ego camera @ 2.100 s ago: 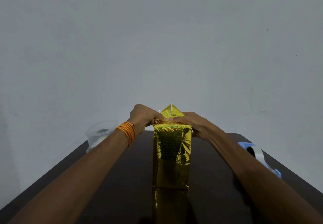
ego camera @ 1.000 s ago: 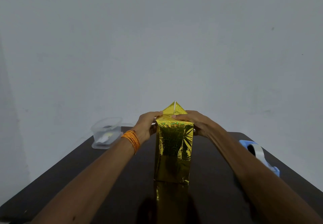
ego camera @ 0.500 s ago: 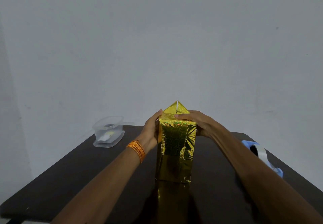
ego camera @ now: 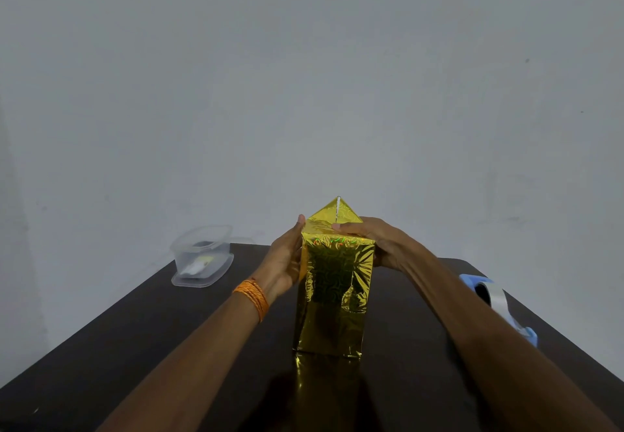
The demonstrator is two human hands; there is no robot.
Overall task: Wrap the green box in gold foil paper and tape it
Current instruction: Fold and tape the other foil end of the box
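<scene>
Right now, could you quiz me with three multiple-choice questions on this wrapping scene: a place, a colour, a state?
1. Where is the tape dispenser? A) on the table, right of the gold-wrapped box B) on top of the box C) on a chair
2. What colour is the band on the left wrist? A) blue B) orange C) white
3. How is the foil flap at the box's top? A) taped flat B) standing up as a triangle C) torn off
Key: 1 A, it lies near the table's right edge; 2 B, orange threads ring the wrist; 3 B, its tip rises above the left hand and right hand.
</scene>
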